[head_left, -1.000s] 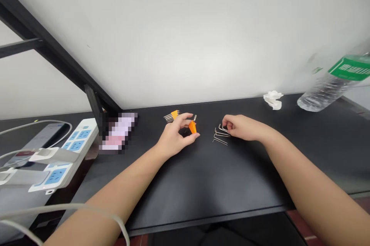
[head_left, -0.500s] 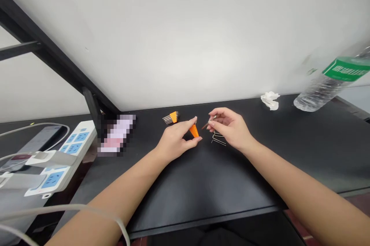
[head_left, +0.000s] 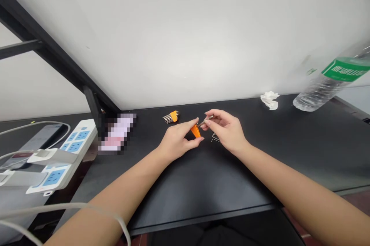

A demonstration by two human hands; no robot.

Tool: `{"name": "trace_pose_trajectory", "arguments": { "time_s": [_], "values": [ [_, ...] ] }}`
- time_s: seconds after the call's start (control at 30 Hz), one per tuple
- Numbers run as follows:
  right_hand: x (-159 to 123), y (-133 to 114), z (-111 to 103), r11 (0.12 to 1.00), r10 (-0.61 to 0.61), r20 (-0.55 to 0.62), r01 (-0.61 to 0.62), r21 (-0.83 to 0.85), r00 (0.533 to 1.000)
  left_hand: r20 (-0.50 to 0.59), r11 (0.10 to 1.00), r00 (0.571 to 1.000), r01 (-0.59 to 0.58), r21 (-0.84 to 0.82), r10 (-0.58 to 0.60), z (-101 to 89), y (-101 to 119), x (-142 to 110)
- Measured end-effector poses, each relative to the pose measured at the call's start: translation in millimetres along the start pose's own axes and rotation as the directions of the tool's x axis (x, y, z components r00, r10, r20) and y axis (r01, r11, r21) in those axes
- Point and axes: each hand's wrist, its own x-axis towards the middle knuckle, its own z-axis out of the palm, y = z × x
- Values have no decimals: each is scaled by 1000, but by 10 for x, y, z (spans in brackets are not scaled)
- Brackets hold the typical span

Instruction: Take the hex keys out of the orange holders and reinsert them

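One orange holder [head_left: 195, 131], wedge-shaped and plastic-looking, pinched between thumb and fingers of the left hand [head_left: 177, 140], over the smooth black table [head_left: 202, 188]. Just toward 3 o'clock, one steel key [head_left: 210, 117], slim and shiny, gripped by the fingertips of the right hand [head_left: 227, 128]; tip right at the holder, cannot tell whether inside or merely against it. Also toward 3 o'clock, loose keys [head_left: 215, 138], thin and bent, lying partly behind the right hand, impossible to count. Near, at 10 o'clock, a second holder [head_left: 174, 116], also orange, with a fan of straight metal shafts; opposite ends dark and indistinct. Between 2 and 3 o'clock, well apart, crumpled white tissue [head_left: 269, 100], then a clear ribbed bottle [head_left: 326, 84], tilted in view, top cut off. Toward 9 o'clock, a white power strip [head_left: 75, 146] with blue sockets, partly covered by plugs. At 8 o'clock, a pale cable [head_left: 43, 209], looping past the left forearm, cut off at the edge.
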Motion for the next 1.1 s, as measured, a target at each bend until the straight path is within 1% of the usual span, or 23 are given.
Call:
{"name": "trace_pose_trajectory", "arguments": {
  "time_s": [0.1,0.23,0.33,0.4,0.47,0.53,0.57,0.6,0.67,0.7,0.77,0.8,0.87,0.97,1.03,1.1],
  "values": [
    [-10,-12,1,1000,3,11,-3,-31,1000,22,999,999,40,-26,-40,10,-15,-5],
    [1,8,-13,998,-24,21,25,-64,999,37,997,999,39,-68,-37,16,-15,1],
    [-5,34,-24,994,-61,73,67,-85,995,48,994,998,51,-99,-46,7,18,10],
    [-20,48,-33,969,-123,121,145,-200,985,62,991,997,59,-120,-52,0,40,11],
    [-31,60,-43,902,-178,166,229,-367,970,47,986,997,71,-154,-64,-3,50,7],
    [-29,72,-52,845,-180,206,258,-469,962,11,976,996,94,-196,-94,-2,47,-1],
    [-22,77,-55,851,-155,216,242,-467,964,-4,970,994,108,-216,-112,-1,43,-5],
    [-11,82,-56,883,-113,218,199,-426,969,-9,965,992,120,-233,-125,0,40,-10],
    [18,92,-58,962,5,211,53,-269,978,-7,960,993,113,-256,-119,-3,40,-16],
    [35,96,-59,983,67,208,-29,-179,976,2,960,995,94,-263,-97,-6,43,-19],
    [64,108,-65,987,161,211,-157,-38,964,33,964,999,48,-261,-41,-15,55,-20],
    [73,115,-69,979,198,222,-204,2,955,49,966,998,39,-254,-28,-20,61,-20],
    [81,130,-76,958,261,261,-282,48,930,67,972,997,54,-229,-40,-26,66,-18],
    [69,147,-71,929,312,325,-359,94,893,84,976,992,108,-188,-94,-24,59,-13],
    [59,147,-59,920,304,332,-366,142,893,112,969,986,141,-201,-120,-18,55,-4],
    [55,139,-52,914,282,317,-354,199,906,136,957,983,155,-246,-124,-14,57,11]
  ]
}}
